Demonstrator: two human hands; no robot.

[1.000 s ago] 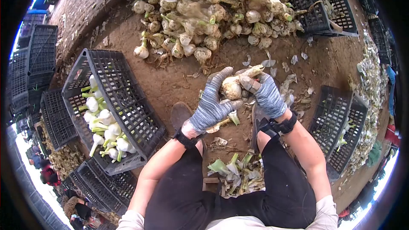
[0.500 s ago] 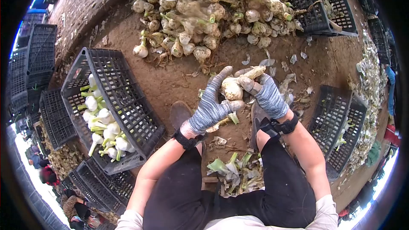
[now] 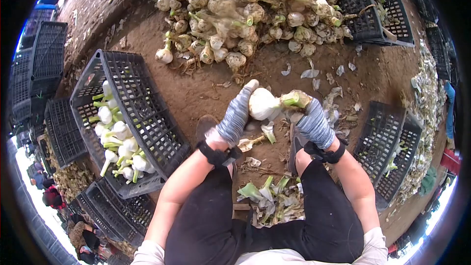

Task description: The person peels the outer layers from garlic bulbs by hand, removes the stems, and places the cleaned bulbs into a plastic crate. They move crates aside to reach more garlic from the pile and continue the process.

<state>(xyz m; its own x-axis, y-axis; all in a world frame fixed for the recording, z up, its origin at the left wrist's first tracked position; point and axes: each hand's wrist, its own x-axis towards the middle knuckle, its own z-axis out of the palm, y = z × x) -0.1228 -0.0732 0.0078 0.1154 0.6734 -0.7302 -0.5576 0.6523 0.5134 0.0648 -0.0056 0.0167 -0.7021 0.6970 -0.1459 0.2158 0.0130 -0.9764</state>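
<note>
Between my gloved hands is a garlic bulb (image 3: 263, 104), its smooth white surface showing. My left hand (image 3: 234, 119) is closed around the bulb's left side. Its thick stem (image 3: 296, 99), green with brownish outer skin bunched around it, points right, and my right hand (image 3: 315, 123) is closed on that end. The right fingertips are partly hidden behind the stem and skin. Below the bulb, a loose piece of peeled skin with a green stem (image 3: 269, 132) lies on the soil.
Ahead lies a heap of unpeeled garlic (image 3: 245, 14). A tilted black crate (image 3: 147, 113) at left holds white, cleaned bulbs. Another black crate (image 3: 378, 142) stands at right, and one (image 3: 353, 10) lies beside the heap. Stem and skin scraps (image 3: 274, 201) lie between my legs.
The bulb's dirty outer skin has been pulled from its body toward the stem, exposing white. The stem now points right, and my left hand has closed in around the bulb.
</note>
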